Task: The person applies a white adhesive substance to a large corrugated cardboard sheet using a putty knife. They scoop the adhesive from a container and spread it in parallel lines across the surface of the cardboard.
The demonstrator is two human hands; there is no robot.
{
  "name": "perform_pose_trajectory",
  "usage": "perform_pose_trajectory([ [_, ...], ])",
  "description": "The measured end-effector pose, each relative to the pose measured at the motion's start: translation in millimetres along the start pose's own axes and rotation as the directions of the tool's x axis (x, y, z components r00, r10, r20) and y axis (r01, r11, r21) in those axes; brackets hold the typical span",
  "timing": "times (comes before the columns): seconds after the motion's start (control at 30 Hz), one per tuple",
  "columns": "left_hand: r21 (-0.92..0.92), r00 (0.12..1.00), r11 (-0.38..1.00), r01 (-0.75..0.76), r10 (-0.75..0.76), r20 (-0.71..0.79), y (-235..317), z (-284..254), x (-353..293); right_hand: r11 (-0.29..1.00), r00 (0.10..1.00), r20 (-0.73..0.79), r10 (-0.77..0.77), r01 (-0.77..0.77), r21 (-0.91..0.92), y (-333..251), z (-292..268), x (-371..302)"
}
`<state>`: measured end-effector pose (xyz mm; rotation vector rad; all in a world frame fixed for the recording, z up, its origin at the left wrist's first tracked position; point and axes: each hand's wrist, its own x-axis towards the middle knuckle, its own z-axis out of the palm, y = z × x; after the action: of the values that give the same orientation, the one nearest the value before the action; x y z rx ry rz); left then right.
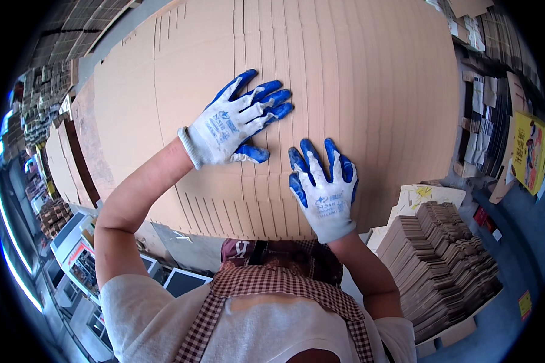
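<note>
Large brown cardboard sheets (375, 91) lie fanned out in front of me, each overlapping the one beside it. My left hand (236, 121), in a white work glove with blue-coated fingers, rests flat on the overlapping edges near the middle. Its fingers are spread and point up and to the right. Lower and to the right, my right hand (325, 187) wears a matching glove. Its fingers are apart and lie on the sheets near their front edge. Slots show along the front and at the far left of the cardboard. Neither hand grips anything.
A stack of folded cardboard (436, 266) stands at the lower right, close to my right forearm. Further right are more cardboard bundles (484, 121) and a yellow printed box (530, 154). Machine-like equipment (79, 254) is at the lower left. Cardboard piles (42, 103) line the far left.
</note>
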<state>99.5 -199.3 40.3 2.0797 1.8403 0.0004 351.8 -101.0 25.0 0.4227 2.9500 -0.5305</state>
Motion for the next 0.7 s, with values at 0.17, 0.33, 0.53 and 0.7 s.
perform_pose_trajectory([
  [0.17, 0.057, 1.000, 0.998, 0.006, -0.007, 0.015, -2.6, 2.6, -3.5, 1.000, 1.000, 0.000, 0.009, -0.009, 0.003, 0.6, 0.6, -0.1],
  [0.33, 0.067, 1.000, 0.998, 0.007, -0.007, -0.004, -4.6, 7.0, -3.9, 1.000, 0.999, -0.045, 0.019, -0.019, -0.005, 0.8, -0.6, -0.4],
  [0.53, 0.048, 0.998, 0.999, -0.005, 0.008, -0.058, -4.6, 8.2, -7.3, 0.990, 0.999, -0.033, 0.025, -0.020, 0.141, -3.5, -10.1, -3.2],
  [0.7, 0.057, 0.997, 0.998, 0.014, -0.010, -0.080, -5.2, 3.2, -22.0, 0.974, 0.995, -0.031, -0.093, 0.098, 0.202, -16.6, -3.1, -1.2],
])
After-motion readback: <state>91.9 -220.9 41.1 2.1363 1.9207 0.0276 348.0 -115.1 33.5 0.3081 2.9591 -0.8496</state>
